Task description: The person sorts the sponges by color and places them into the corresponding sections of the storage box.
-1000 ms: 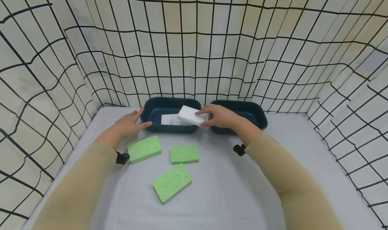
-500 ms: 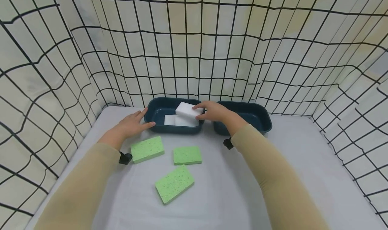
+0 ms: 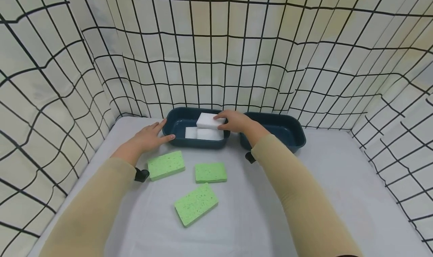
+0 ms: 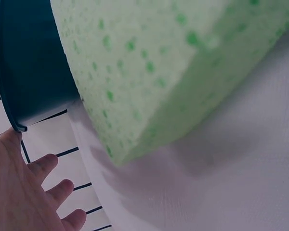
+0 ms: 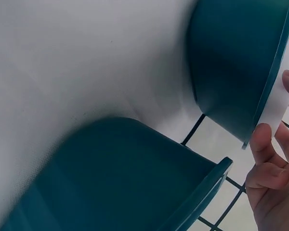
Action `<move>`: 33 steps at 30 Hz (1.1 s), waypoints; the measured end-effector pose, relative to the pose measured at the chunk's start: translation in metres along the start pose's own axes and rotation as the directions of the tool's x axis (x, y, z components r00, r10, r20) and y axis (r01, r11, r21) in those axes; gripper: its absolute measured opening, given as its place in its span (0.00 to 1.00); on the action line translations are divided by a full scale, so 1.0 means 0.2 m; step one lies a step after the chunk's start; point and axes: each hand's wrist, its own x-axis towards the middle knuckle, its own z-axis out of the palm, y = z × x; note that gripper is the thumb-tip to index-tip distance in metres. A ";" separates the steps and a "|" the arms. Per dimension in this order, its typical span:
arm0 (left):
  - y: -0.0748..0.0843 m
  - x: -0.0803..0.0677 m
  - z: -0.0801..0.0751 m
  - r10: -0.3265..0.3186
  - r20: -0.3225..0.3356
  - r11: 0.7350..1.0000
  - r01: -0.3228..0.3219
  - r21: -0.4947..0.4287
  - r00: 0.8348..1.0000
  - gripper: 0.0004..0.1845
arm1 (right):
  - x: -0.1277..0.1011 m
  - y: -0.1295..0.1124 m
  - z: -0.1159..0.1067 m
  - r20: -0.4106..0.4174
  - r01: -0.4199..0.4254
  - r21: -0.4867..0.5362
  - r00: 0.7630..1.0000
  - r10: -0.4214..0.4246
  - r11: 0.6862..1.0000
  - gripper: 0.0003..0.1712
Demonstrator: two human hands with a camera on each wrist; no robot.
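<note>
My right hand [image 3: 230, 122] holds a white sponge [image 3: 208, 120] over the left dark teal tub [image 3: 176, 123], on top of other white sponges [image 3: 197, 133] that lie inside. Its fingers [image 5: 267, 159] show beside the tub rim [image 5: 274, 72] in the right wrist view. My left hand [image 3: 149, 136] rests flat on the table, fingers spread, touching the tub's left front corner. A second teal tub [image 3: 287, 127] stands to the right. Three green sponges lie in front: left [image 3: 166, 165], middle [image 3: 211, 172], nearest [image 3: 196, 204]. The left one [image 4: 173, 62] fills the left wrist view.
A white cloth [image 3: 257, 212] covers the table. Walls of cloth with a black grid [image 3: 216, 53] close in the back and both sides, just behind the tubs. Small black wrist mounts [image 3: 141, 174] sit under both forearms.
My right hand has carried the white sponge left and down, from the tub's front right rim onto the white sponges inside. The left hand has stayed put.
</note>
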 end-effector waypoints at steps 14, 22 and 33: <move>0.03 -0.01 -0.01 0.001 0.008 1.000 -0.001 0.001 1.000 0.55 | 0.00 0.01 0.00 0.015 0.000 -0.041 1.000 0.001 0.999 0.30; 0.02 -0.01 -0.01 -0.008 0.014 1.000 0.008 0.010 1.000 0.56 | -0.04 0.02 0.01 -0.036 0.017 0.005 0.999 -0.017 1.000 0.32; 0.01 0.00 -0.01 -0.005 0.015 1.000 0.005 0.013 1.000 0.57 | -0.20 0.05 -0.03 -0.089 0.041 0.112 0.996 -0.031 0.993 0.33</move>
